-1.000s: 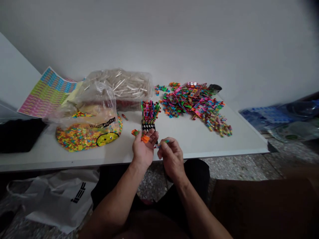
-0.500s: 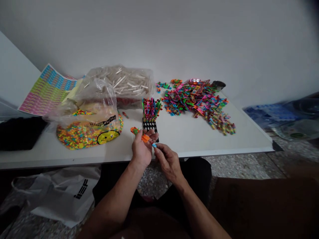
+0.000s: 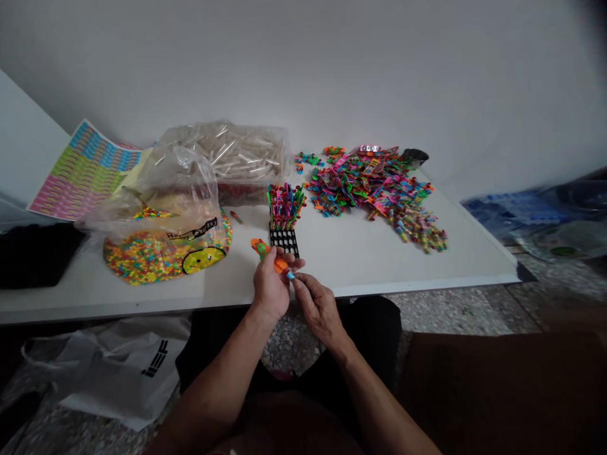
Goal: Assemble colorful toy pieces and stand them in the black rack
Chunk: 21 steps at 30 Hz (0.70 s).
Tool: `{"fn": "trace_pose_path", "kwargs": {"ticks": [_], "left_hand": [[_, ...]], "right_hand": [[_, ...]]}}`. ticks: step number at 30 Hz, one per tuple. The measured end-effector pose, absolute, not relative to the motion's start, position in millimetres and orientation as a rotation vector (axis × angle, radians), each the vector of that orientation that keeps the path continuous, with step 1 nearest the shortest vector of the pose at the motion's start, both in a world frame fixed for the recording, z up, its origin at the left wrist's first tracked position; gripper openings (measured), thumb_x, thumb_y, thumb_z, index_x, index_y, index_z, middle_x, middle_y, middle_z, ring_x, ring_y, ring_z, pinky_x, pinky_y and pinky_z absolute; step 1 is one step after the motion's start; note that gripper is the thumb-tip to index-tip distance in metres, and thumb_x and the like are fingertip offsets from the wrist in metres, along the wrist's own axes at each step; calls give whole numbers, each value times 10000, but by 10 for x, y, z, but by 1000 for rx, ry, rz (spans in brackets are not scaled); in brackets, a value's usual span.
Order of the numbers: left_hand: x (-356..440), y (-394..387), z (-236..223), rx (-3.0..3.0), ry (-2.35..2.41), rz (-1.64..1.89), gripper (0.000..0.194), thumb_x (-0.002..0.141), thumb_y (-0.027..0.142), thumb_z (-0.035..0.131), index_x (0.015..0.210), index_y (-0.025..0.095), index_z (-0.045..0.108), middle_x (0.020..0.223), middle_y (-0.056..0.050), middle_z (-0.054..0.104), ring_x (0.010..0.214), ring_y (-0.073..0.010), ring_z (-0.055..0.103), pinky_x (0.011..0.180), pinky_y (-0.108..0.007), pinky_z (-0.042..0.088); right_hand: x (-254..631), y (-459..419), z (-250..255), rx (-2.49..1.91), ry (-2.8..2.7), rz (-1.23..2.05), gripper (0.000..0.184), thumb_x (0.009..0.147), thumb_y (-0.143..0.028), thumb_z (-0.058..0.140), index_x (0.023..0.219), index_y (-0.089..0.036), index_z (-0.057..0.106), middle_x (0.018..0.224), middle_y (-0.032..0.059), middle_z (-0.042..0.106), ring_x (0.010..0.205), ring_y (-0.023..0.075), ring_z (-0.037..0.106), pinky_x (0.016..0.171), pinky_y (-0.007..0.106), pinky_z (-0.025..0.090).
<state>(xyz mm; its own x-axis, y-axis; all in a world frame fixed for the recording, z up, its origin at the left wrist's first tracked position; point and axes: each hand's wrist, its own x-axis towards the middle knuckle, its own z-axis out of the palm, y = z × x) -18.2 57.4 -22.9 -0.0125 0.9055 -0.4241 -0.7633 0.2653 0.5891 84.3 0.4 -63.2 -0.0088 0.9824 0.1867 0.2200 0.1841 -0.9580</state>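
My left hand (image 3: 272,287) is closed around a small orange and green plastic toy (image 3: 281,263), whose far end sticks out past the thumb. In the fingertips of my right hand (image 3: 318,308) is a small tube with a blue band (image 3: 290,275), its end against the toy's near end. Whether the two are joined I cannot tell. Just beyond my left hand lies a black rack with holes (image 3: 284,243). Several colourful toy-topped tubes (image 3: 287,205) stand upright in its far part.
Right of the rack spreads a heap of colourful plastic toys (image 3: 365,180), with filled tubes (image 3: 422,234) at its near side. To the left are a bag of coloured candies (image 3: 142,256), a bag of clear tubes (image 3: 237,151), sticker sheets (image 3: 83,167) and a loose tube (image 3: 236,217).
The banded tube and the orange toy have come closer together, and less of the tube shows between my hands. The view has shifted slightly.
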Motion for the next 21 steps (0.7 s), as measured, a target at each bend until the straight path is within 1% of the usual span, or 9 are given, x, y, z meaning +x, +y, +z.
{"fn": "trace_pose_path", "kwargs": {"ticks": [3,5,7,10,14,16,18,20,21], "left_hand": [[-177,556,-280,351,886,1357,334,795,472,722,868,192,554,645,44,611,685,-204,741,627,-264,481],[-176,543,-314,436,913,1352,346,799,497,706,875,191,566,647,43,601,686,-207,741,603,-262,473],[-176,529,-345,489,915,1343,345,807,505,698,872,190,573,632,48,579,682,-208,737,633,-280,505],[-176,504,-389,517,869,1340,339,824,509,699,845,197,567,601,65,529,680,-196,727,772,-343,571],[-185,462,-436,554,833,1333,356,879,522,656,766,206,538,592,71,469,682,-169,706,924,-398,578],[-194,440,-444,568,835,1327,387,899,523,631,714,207,508,591,67,450,682,-161,696,953,-407,575],[-205,419,-442,570,846,1321,403,907,520,620,691,206,490,594,63,442,682,-157,688,958,-408,577],[-223,399,-440,567,858,1320,398,911,518,618,698,206,491,596,63,442,683,-153,683,946,-399,581],[-238,390,-442,567,860,1320,397,910,517,619,700,205,491,596,63,442,679,-151,680,933,-389,583]], "right_hand": [[833,-20,-618,-1231,-1380,1071,401,1057,-477,490,1139,-172,736,685,-6,577,621,147,504,642,274,455],[820,-40,-624,-1215,-1334,1156,433,1058,-509,476,1115,-160,726,642,-24,514,592,136,449,589,263,410],[801,-57,-642,-1204,-1312,1183,441,1054,-527,480,1104,-158,717,644,-23,500,602,137,443,579,260,398],[763,-69,-673,-1207,-1301,1148,438,1048,-539,487,1093,-169,718,679,-1,538,655,157,494,617,271,435],[693,-67,-694,-1175,-1288,1098,438,1053,-534,467,1145,-189,720,796,45,642,742,186,581,724,303,510],[651,-73,-705,-1165,-1295,1063,419,1056,-508,467,1184,-195,714,927,73,693,841,202,627,819,323,528],[607,-89,-726,-1164,-1304,1040,407,1059,-486,464,1196,-195,712,1036,90,711,949,217,651,899,340,524],[569,-108,-753,-1162,-1302,1032,412,1064,-488,454,1187,-191,712,1065,96,713,998,226,655,925,350,521],[558,-115,-765,-1162,-1297,1033,420,1064,-499,453,1175,-189,713,1046,95,712,986,225,654,915,351,523]]}}
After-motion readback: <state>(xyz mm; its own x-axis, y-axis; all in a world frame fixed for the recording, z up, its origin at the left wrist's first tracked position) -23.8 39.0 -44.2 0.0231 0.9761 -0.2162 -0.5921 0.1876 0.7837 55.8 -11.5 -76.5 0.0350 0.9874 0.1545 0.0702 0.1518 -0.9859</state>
